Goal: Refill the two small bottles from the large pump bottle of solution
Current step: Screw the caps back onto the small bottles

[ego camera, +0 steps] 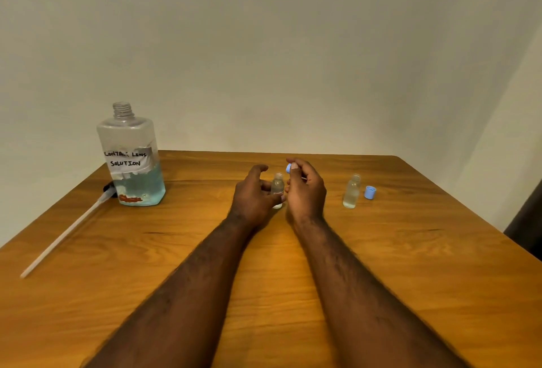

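Left grip [255, 191] clasps small bottle [277, 188]; right grip [305, 188] pinches blue cap [288, 168] just above it.

Big bottle [129, 138] clear; liquid [140, 188] pale blue; label [128, 158] white, black handwriting; cap on table [370, 192] light blue; table [440, 250] honey-brown, wood-grained.

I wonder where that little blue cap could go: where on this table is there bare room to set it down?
Bare table lies between the large bottle and the left hand, and between the right hand and the second small bottle. Crowded: beside that bottle, where the loose cap lies, and far left, along the pump tube.
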